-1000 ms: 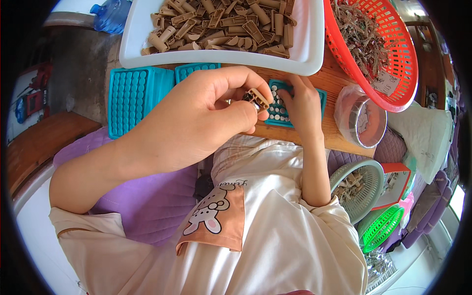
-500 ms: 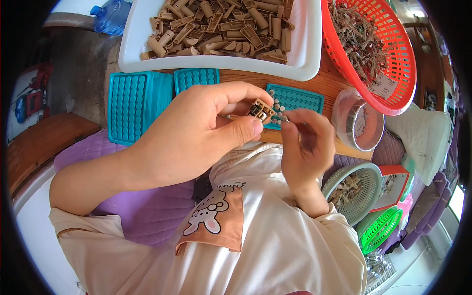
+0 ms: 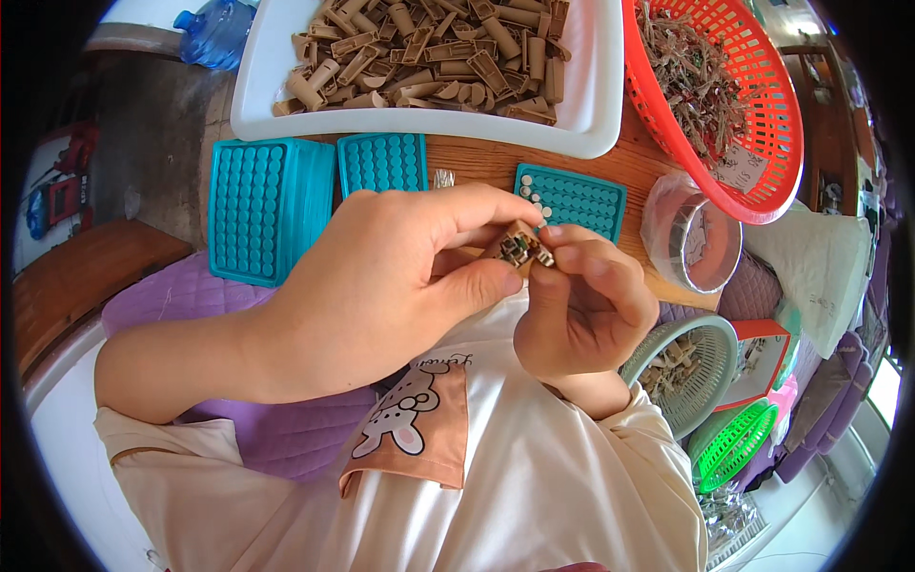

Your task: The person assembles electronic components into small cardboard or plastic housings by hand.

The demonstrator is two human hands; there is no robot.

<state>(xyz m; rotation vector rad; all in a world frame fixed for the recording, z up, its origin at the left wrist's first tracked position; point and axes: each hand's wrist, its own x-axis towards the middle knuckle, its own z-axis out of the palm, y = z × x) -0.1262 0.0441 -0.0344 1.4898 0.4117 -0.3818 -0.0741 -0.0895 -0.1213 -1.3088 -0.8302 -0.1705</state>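
Thumb and fingers drawn in, the left hand [image 3: 410,262] grips a small brown casing [image 3: 519,238] at mid-frame, while the right hand [image 3: 591,305] pinches a tiny metallic piece [image 3: 546,256] beside it. Beyond, a teal tray [image 3: 583,205] holds white discs [image 3: 526,180] right of centre; farther, a white tub [image 3: 429,123] of brown parts [image 3: 416,46] spans the top.

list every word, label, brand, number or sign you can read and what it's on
Shirt: small cursive lettering above the pocket, creased, not reliably readable.
Paper slip in the red basket: handwriting, too small to read surely.
White plastic bag: faint marks, too blurred.
Anything else is too small or blurred to quote.
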